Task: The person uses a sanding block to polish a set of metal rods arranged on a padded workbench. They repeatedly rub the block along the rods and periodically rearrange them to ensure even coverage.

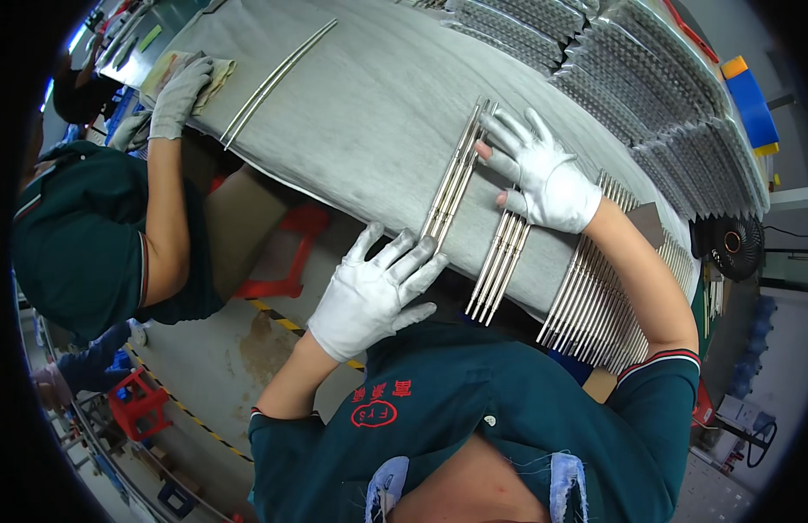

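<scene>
A few slim, shiny metal rods [453, 187] lie side by side on the grey cloth of the table. My left hand [369, 292], in a white glove, reaches to their near ends with its fingers stretched out and spread. At their far ends is my right hand [548, 179], its white glove leaving two fingertips bare; the fingers are spread, and I cannot tell whether they touch the rods. Below the right hand another small group of rods [498, 275] sticks out over the table's near edge. Neither hand grips anything.
To the right, a long row of similar rods [587, 305] overhangs the edge. Stacked bundles in clear ridged wrapping [648, 96] fill the far right, near a black fan [731, 242]. At left, a co-worker's gloved hand [181, 91] rests on a cloth near two rods [277, 83]. A red stool [290, 253] stands below.
</scene>
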The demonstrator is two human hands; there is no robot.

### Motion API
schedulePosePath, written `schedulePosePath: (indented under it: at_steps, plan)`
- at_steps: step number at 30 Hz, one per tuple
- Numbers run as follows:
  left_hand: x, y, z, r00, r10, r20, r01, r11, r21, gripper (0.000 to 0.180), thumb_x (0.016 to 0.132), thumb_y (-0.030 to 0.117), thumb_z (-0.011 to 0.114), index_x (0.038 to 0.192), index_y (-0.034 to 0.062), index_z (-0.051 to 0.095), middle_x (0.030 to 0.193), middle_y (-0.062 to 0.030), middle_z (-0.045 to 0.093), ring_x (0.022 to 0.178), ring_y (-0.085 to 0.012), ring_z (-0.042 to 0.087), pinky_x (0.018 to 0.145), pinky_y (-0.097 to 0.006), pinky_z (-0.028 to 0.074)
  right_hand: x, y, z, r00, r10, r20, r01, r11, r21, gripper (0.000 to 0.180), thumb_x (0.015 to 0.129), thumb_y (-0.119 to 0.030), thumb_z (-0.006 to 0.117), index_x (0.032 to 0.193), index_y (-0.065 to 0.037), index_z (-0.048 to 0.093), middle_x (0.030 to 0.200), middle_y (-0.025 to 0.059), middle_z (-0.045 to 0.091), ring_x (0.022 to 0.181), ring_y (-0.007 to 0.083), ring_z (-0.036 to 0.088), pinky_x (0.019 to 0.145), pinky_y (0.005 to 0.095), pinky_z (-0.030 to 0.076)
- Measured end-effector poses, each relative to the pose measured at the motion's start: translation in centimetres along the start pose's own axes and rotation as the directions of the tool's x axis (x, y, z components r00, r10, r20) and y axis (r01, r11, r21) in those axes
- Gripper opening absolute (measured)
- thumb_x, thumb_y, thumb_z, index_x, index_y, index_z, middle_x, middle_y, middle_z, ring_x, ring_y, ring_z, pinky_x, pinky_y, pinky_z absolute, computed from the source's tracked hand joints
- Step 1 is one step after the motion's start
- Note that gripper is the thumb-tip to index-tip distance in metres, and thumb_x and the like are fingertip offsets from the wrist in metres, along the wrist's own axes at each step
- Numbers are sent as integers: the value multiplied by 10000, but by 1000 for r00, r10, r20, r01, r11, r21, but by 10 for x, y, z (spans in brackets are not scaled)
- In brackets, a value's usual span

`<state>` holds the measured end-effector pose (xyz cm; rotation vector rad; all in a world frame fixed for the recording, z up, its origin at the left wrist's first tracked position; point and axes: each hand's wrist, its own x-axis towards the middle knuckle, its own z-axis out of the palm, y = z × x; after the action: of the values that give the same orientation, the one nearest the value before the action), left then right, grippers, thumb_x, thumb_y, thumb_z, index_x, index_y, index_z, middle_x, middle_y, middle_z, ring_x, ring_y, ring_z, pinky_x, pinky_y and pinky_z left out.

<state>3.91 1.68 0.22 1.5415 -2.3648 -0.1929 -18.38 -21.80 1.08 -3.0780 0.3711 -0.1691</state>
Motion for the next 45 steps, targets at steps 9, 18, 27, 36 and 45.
schedulePosePath:
  at_steps: [9,18,27,36,45]
  plan:
    - [2,3,-1,1000,9,16,-9,1000,13,721,810,453,763,1404,124,524,1337,-145,605,1237,-337,579,1094,-586,389,56,-5,20,978,68,-198,-61,997,45,667,990,-500,500,1516,-94,443,1597,228,332,1491,410,290,1211,609,185]
    - [15,5,-4,999,36,40,-36,999,13,957,694,669,737,1466,164,482,1392,-147,576,1303,-390,535,1136,-623,314,85,48,35,936,278,-215,-279,960,25,635,1016,-483,450,1535,-116,429,1619,222,300,1510,402,253,1226,566,179]
    - [34,0,6,992,75,100,-77,997,17,956,706,675,696,1491,188,451,1445,-141,542,1341,-354,514,1157,-603,311,100,30,39,987,150,-60,-152,988,-25,613,1010,-470,486,1519,-129,452,1587,201,368,1501,375,283,1230,578,168]
    - [39,13,4,968,196,155,-193,981,-30,809,776,593,710,1459,216,497,1411,-80,571,1315,-320,531,1141,-590,348,75,33,38,978,132,-163,-145,987,-67,592,1004,-482,490,1492,-147,494,1572,190,395,1478,378,323,1209,610,188]
    - [46,25,21,963,260,75,-252,962,-100,657,832,478,714,1396,178,560,1392,-47,587,1259,-259,560,1113,-524,401,40,38,29,978,113,-177,-126,990,-63,566,996,-468,508,1458,-142,529,1552,192,415,1459,379,346,1207,601,201]
